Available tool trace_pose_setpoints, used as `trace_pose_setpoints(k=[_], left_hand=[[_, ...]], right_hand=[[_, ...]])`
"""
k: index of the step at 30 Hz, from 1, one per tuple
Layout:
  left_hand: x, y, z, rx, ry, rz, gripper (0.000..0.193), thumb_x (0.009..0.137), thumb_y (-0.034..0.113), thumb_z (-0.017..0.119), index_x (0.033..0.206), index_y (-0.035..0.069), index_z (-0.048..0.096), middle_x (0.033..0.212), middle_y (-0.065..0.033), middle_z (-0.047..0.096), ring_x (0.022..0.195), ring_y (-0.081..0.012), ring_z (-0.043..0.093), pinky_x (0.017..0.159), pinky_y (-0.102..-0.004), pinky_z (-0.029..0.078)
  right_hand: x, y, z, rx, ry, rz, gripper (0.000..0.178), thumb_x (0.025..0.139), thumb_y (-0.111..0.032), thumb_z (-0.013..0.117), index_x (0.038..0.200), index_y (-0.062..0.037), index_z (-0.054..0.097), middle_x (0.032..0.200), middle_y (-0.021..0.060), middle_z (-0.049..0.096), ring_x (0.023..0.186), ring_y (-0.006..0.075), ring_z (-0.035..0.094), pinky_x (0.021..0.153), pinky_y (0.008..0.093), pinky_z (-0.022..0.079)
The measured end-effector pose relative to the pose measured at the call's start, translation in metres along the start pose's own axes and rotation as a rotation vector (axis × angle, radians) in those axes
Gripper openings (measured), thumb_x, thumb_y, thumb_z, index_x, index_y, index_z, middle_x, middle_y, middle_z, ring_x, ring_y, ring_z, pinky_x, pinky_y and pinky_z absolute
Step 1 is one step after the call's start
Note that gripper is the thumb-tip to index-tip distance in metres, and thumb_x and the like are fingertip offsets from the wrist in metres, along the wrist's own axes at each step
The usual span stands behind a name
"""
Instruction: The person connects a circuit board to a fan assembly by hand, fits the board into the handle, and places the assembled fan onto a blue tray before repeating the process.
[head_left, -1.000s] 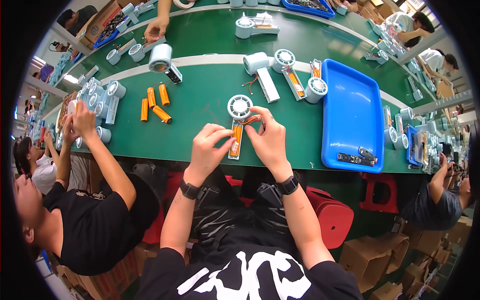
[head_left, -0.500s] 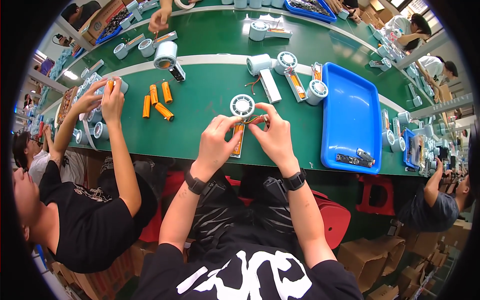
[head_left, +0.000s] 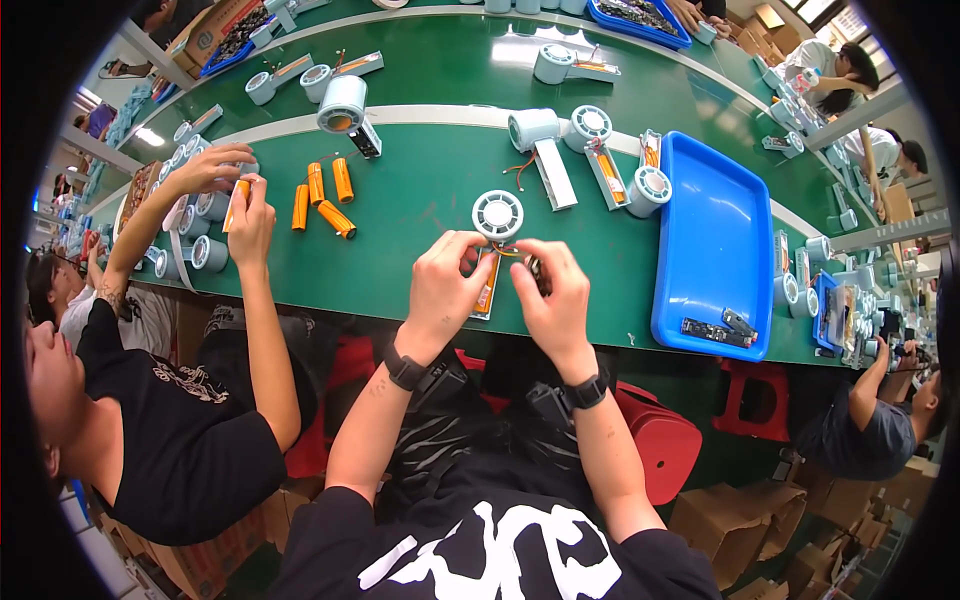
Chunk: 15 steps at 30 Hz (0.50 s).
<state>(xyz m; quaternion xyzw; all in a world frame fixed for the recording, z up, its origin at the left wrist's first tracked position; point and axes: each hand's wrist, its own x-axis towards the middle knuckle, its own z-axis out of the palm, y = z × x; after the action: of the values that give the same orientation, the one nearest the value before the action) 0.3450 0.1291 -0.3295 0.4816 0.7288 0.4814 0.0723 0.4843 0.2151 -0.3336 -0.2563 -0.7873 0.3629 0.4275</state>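
Observation:
A light-blue handheld fan [head_left: 497,215] lies on the green bench in front of me, its round grille facing up. Its open handle [head_left: 485,290] points toward me and holds an orange battery. Around the neck and handle from the left, my left hand [head_left: 447,288] is closed, with thumb and fingers on the fan. My right hand [head_left: 558,300] pinches at the thin coloured wires [head_left: 506,251] below the fan head. A small dark part shows under its curled fingers, too hidden to name.
Loose orange batteries [head_left: 318,185] lie to the left, near a standing fan [head_left: 342,105]. More fans [head_left: 588,126] lie ahead. A blue tray [head_left: 715,240] with dark circuit boards [head_left: 718,332] stands to the right. A co-worker's hand [head_left: 250,222] at the left holds an orange battery.
My right hand has drawn closer to the handle and lower, with its fingers more curled by the wires. My left hand stays on the fan. The view has shifted slightly.

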Motion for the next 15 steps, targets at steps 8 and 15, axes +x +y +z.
trace_pose_setpoints(k=[8,15], left_hand=[[0.01,-0.002,-0.01,-0.045,-0.051,0.079,0.016,0.085,0.0,0.072,0.1,0.002,0.069,0.078,-0.0065,0.062,0.061,-0.0148,0.06,0.056,-0.0282,0.049],[0.051,0.026,-0.019,0.345,-0.308,0.409,0.011,0.08,0.008,0.073,0.091,0.007,0.071,0.08,-0.0044,0.066,0.064,-0.02,0.065,0.057,-0.0316,0.052]], right_hand=[[-0.03,-0.012,0.01,0.104,0.008,0.193,0.024,0.09,-0.005,0.071,0.112,-0.0003,0.063,0.081,0.0095,0.068,0.063,0.0128,0.061,0.059,0.0277,0.049],[-0.023,-0.019,-0.003,0.089,-0.129,0.341,0.025,0.089,-0.007,0.072,0.11,0.0013,0.061,0.08,0.0166,0.067,0.067,0.0287,0.068,0.063,0.0365,0.053]])
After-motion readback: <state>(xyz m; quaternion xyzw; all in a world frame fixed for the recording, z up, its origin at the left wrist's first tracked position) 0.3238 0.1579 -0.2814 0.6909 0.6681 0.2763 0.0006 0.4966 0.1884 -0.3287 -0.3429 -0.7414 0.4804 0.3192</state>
